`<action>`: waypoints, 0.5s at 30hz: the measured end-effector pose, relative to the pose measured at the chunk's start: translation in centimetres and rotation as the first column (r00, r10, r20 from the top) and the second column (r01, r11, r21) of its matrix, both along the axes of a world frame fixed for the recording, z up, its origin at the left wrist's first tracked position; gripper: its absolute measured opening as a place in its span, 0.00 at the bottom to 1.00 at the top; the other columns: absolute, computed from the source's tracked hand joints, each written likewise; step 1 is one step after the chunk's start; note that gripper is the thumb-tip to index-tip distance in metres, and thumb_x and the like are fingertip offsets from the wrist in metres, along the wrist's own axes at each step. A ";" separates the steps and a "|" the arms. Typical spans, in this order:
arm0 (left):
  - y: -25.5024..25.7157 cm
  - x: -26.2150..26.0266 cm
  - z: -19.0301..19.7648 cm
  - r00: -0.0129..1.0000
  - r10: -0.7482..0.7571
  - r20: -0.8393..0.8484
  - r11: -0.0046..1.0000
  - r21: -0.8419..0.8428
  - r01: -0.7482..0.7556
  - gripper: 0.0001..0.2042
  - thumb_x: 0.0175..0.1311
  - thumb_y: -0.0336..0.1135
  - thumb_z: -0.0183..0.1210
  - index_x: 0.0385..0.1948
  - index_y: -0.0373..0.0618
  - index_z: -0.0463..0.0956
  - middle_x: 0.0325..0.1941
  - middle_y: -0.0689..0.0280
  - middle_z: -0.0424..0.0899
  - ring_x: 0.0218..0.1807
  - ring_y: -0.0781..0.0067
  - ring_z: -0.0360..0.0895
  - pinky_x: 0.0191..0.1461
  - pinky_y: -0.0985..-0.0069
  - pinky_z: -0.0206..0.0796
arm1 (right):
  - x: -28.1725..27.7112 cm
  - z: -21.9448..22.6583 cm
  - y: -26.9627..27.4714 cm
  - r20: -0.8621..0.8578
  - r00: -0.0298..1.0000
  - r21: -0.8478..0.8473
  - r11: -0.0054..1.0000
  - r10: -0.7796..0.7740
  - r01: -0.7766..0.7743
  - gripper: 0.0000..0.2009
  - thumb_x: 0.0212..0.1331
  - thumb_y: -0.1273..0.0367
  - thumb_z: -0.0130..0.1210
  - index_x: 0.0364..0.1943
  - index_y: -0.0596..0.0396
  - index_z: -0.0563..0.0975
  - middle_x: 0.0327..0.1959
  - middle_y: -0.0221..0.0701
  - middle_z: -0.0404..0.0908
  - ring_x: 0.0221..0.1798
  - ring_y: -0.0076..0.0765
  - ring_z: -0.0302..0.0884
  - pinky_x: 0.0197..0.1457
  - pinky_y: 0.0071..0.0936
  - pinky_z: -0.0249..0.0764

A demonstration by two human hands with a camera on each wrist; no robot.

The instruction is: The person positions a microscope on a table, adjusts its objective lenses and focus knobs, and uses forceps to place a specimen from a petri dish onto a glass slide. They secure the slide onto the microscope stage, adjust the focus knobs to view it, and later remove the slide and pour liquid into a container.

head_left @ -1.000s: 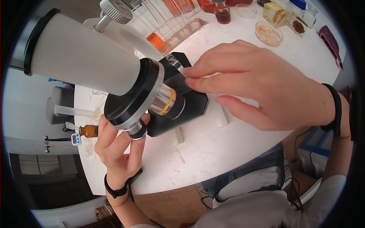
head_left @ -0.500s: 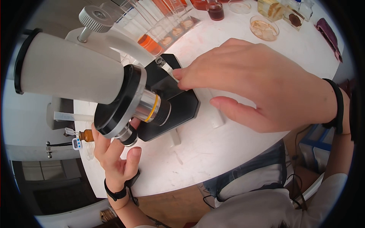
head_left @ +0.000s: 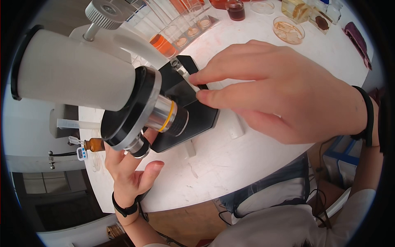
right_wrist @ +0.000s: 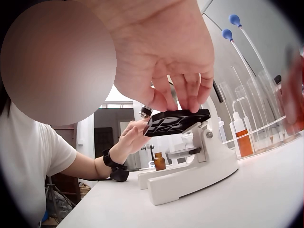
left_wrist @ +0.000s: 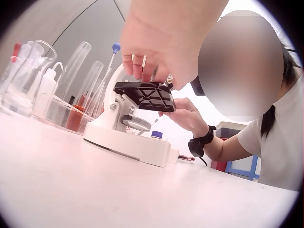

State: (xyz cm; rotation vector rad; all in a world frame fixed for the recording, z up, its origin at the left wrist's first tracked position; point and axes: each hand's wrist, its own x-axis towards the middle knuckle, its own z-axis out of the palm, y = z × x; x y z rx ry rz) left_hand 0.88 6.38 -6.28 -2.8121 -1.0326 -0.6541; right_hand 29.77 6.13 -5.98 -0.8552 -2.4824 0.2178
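A white microscope (head_left: 78,70) stands between the hands. Its black stage (head_left: 207,117) lies below an objective (head_left: 166,117) with a yellow ring, beside a shorter objective (head_left: 138,149). My right hand (head_left: 273,92) reaches over the stage's right side, fingertips touching a metal stage clip (head_left: 177,66), its thumb tucked mostly from sight in the head view. On the opposite side my left hand (head_left: 131,175) has its fingers at the stage edge, partly hidden behind the shorter objective, thumb spread away. From beneath, the stage's ribbed underside (left_wrist: 151,97) and round mirror (left_wrist: 137,123) show in the left wrist view.
A test tube rack (head_left: 190,41) and an orange-filled vessel (head_left: 163,45) stand behind the microscope. Petri dishes, among them one with pale contents (head_left: 289,31), lie far right near a dark bottle (head_left: 235,11). An amber bottle (head_left: 95,144) and a timer (head_left: 82,153) sit left.
My left thumb has come off the shorter objective and spread outward. The right fingertips stay near the clip, now spread slightly, with the thumb drawn in under them. The head view shifted a little.
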 end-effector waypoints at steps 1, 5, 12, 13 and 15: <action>0.0 0.1 0.1 1.000 -0.003 -0.007 1.000 0.000 0.003 0.20 0.48 0.47 0.60 0.39 0.43 0.79 0.49 0.57 0.73 0.52 0.54 0.66 0.56 0.63 0.56 | -0.1 0.2 0.0 0.025 1.000 -0.024 1.000 -0.007 0.007 0.16 0.39 0.83 0.50 0.38 0.62 0.76 0.43 0.40 0.74 0.43 0.43 0.73 0.43 0.32 0.69; 0.1 0.4 0.2 1.000 -0.004 -0.019 1.000 -0.004 0.004 0.21 0.48 0.48 0.59 0.40 0.44 0.79 0.49 0.56 0.73 0.52 0.52 0.66 0.57 0.62 0.55 | -0.2 0.4 -0.1 0.048 0.999 -0.019 1.000 -0.004 0.005 0.17 0.37 0.83 0.51 0.37 0.62 0.76 0.44 0.40 0.73 0.43 0.43 0.72 0.42 0.32 0.69; 0.0 0.7 0.6 0.999 0.008 -0.050 1.000 0.006 -0.008 0.22 0.48 0.50 0.59 0.40 0.43 0.79 0.48 0.56 0.74 0.53 0.51 0.65 0.58 0.61 0.54 | -1.3 0.7 0.0 0.081 0.997 -0.065 0.998 -0.019 0.025 0.16 0.36 0.82 0.53 0.36 0.60 0.77 0.42 0.37 0.71 0.43 0.40 0.70 0.42 0.30 0.69; 0.1 0.6 0.6 0.999 0.001 -0.051 1.000 0.003 -0.001 0.22 0.48 0.50 0.59 0.40 0.43 0.79 0.48 0.56 0.74 0.53 0.51 0.65 0.58 0.60 0.54 | -1.5 0.8 0.1 0.089 0.996 -0.054 0.998 -0.018 0.022 0.16 0.35 0.82 0.53 0.35 0.59 0.77 0.41 0.36 0.71 0.43 0.39 0.69 0.43 0.29 0.69; 0.2 0.6 0.6 0.999 -0.006 -0.050 1.000 0.000 0.006 0.22 0.48 0.50 0.58 0.40 0.43 0.79 0.48 0.56 0.74 0.53 0.50 0.65 0.58 0.60 0.53 | -1.8 0.8 0.2 0.088 0.996 -0.032 0.999 -0.018 0.021 0.16 0.35 0.82 0.53 0.34 0.59 0.77 0.42 0.36 0.71 0.43 0.39 0.69 0.43 0.29 0.68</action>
